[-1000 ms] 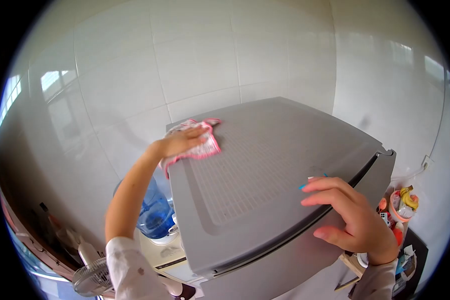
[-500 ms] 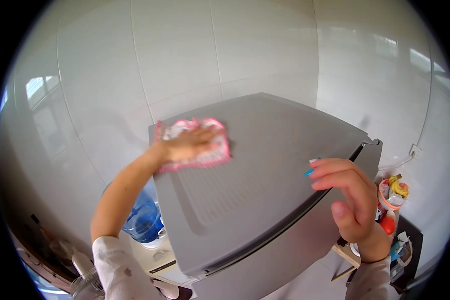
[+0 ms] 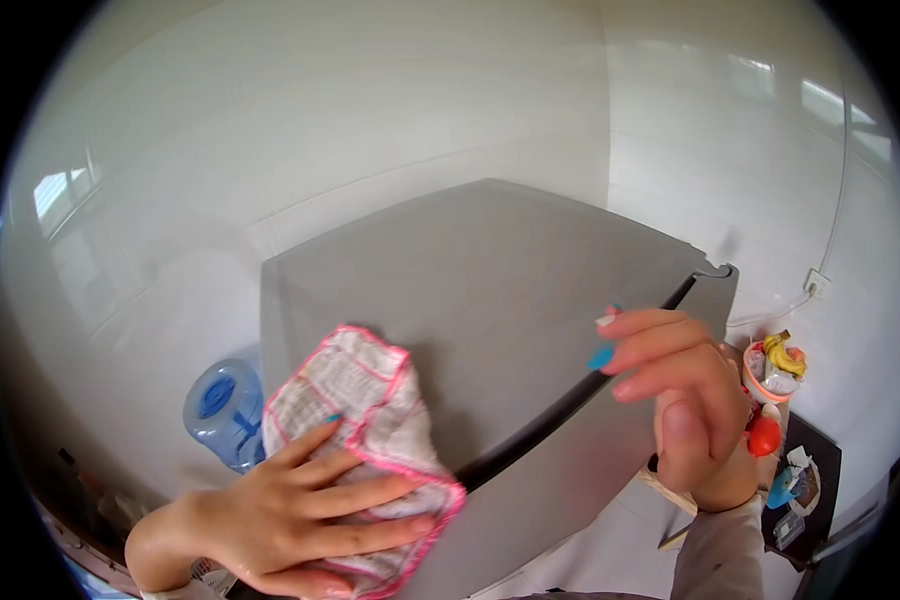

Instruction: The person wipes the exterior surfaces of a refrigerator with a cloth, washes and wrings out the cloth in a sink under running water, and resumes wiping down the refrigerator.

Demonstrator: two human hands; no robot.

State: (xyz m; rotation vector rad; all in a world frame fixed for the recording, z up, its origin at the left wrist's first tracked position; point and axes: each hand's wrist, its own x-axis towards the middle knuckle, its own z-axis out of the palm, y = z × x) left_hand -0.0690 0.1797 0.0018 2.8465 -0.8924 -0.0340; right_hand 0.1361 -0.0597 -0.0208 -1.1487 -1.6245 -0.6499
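Observation:
A grey refrigerator top (image 3: 490, 280) fills the middle of the view, seen from above. My left hand (image 3: 280, 510) lies spread flat on a white cloth with pink edging (image 3: 370, 420), pressing it onto the near left corner of that top. My right hand (image 3: 680, 390) hovers at the top's front right edge, fingers loosely curled and apart, holding nothing. Its fingertips with blue nails are close to the edge above the door seam.
White tiled walls (image 3: 370, 120) stand behind and to the right of the refrigerator. A blue water bottle (image 3: 225, 410) sits low on the left. At lower right a small stand holds a basket with bananas (image 3: 775, 365) and red items (image 3: 763, 437).
My left hand has dragged the cloth from the far left corner of the top down to the near left corner. My right hand has lifted off the front edge, and the view has shifted.

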